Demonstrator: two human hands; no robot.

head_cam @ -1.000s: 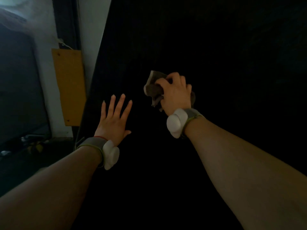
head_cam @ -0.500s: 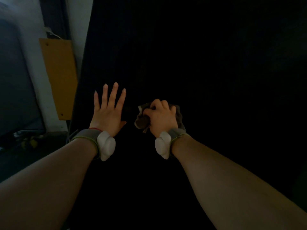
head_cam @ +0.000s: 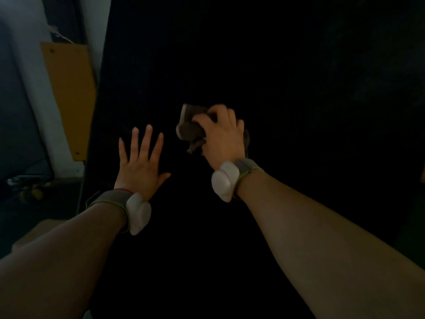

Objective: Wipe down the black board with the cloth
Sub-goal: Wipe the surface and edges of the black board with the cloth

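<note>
1. The board is black and dim and fills most of the view.
2. The right hand grips the crumpled cloth with its fingers curled round it. It holds the cloth against the board near the middle.
3. The left hand lies flat on the board with its fingers straight and spread. It is left of the cloth and apart from it, near the board's left edge.
4. A grey left band and right band circle the wrists, each carrying a white pod.
5. A yellow panel stands just left of the board against a pale wall.
6. Dark clutter lies left of the board's lower edge and is too blurred to name.
</note>
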